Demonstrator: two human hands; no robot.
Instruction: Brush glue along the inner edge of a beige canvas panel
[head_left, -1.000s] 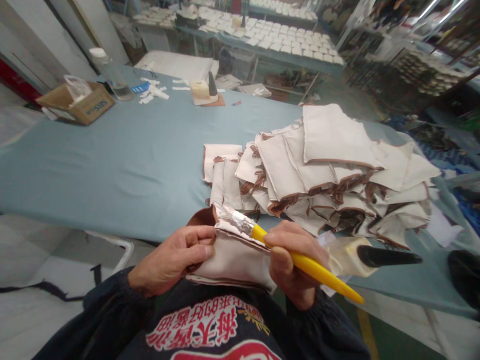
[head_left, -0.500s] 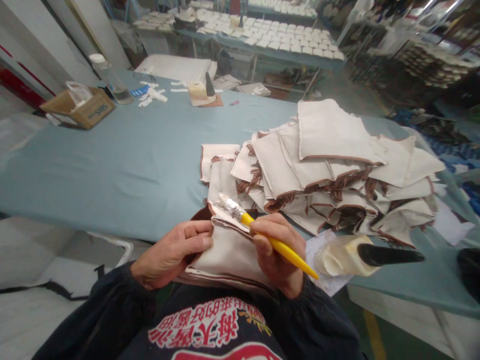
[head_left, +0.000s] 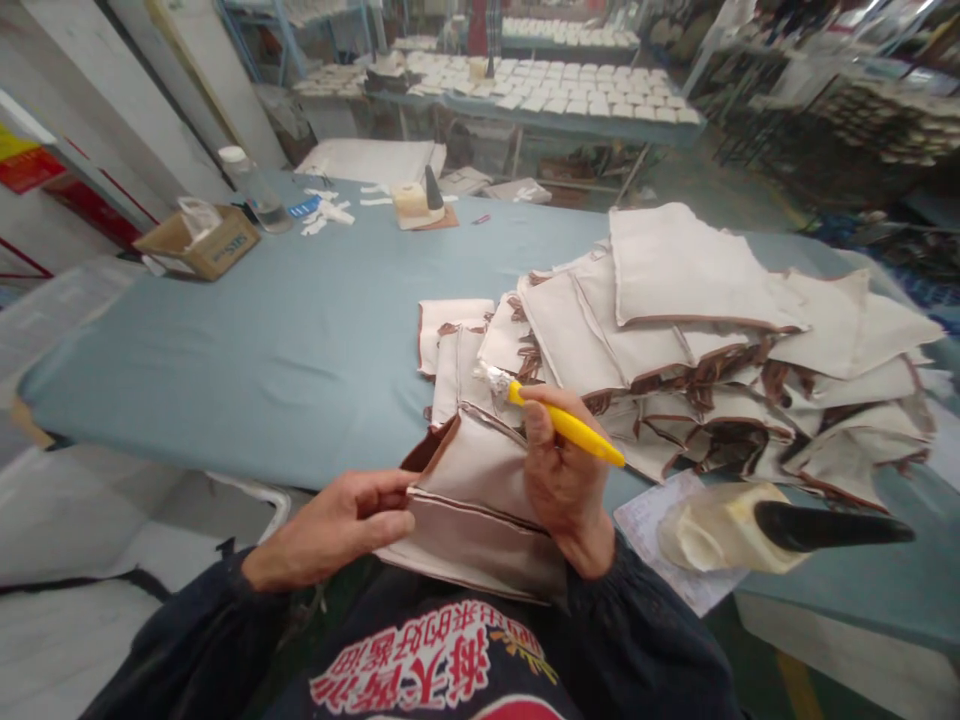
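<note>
1. The left hand appears to pinch the left edge of the pale piece between thumb and fingers; a light, steady grip there should keep the dark seam line straight.

2. The right hand is closed around the yellow brush, its coated bristles angled away from the body, past the piece's far edge. Whether they touch anything cannot be told.

3. The piece lies between the two hands, close to the body, with a brown flap lifting just beyond the left fingers. I would work with short, light strokes along an edge, keeping the white coating off the broad faces.

4. Mind the pile just beyond the right hand: in this view the bristles overlap its nearest pieces, so a forward sweep could smear them.

5. To the right hand's right, a pale container with a black handle stands on paper; the right elbow needs care there.

6. The widest bare stretch of tabletop is beyond the left hand. Its near edge runs close to both hands.
</note>
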